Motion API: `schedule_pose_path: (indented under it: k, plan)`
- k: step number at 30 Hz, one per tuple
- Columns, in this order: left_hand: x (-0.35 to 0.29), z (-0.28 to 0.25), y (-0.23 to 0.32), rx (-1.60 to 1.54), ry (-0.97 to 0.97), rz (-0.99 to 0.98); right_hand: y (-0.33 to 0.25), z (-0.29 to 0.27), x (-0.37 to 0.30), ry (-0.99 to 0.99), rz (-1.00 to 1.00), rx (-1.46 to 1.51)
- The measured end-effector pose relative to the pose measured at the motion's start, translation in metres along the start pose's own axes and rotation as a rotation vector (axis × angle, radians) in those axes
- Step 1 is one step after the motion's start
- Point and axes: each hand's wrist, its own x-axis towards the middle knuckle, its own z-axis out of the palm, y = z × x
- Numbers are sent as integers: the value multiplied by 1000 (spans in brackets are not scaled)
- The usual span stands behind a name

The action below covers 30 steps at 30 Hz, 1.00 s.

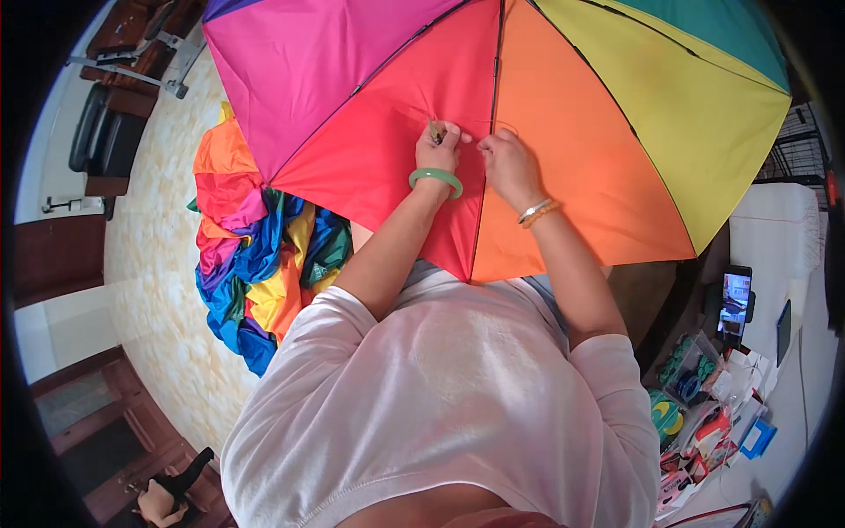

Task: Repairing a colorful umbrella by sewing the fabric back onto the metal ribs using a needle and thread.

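Observation:
A rainbow umbrella canopy is spread open in front of me, its inner side with thin dark ribs facing me. My left hand, a green bangle at its wrist, is closed over the red panel around a small pointed metal tool whose exact kind is unclear. On the other side of the dark rib, my right hand pinches its fingers together over the orange panel. Whatever sits in that pinch is too small to make out. A fine thread-like line runs near both hands.
A heap of multicoloured fabric lies on the floor to the left. At right, a white surface carries a phone on a stand, a clear box of green items and assorted packets. A black padded seat stands far left.

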Motion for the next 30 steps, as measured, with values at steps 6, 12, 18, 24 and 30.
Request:
schedule_pose_path:
  k: [6,12,18,24,30]
  plan:
    - [7,-4,-18,194,-36,172,-24,-13,31,153,510,1108]
    - [-3,-3,-13,877,-150,344,-52,-69,62,306,89,882]
    - [-4,-6,-13,926,-101,424,-55,-80,63,292,87,830]
    - [-2,-3,-15,1027,-94,443,-68,-83,59,309,53,847]
    - [-1,1,-25,1025,-37,622,-88,-86,52,425,-3,704]
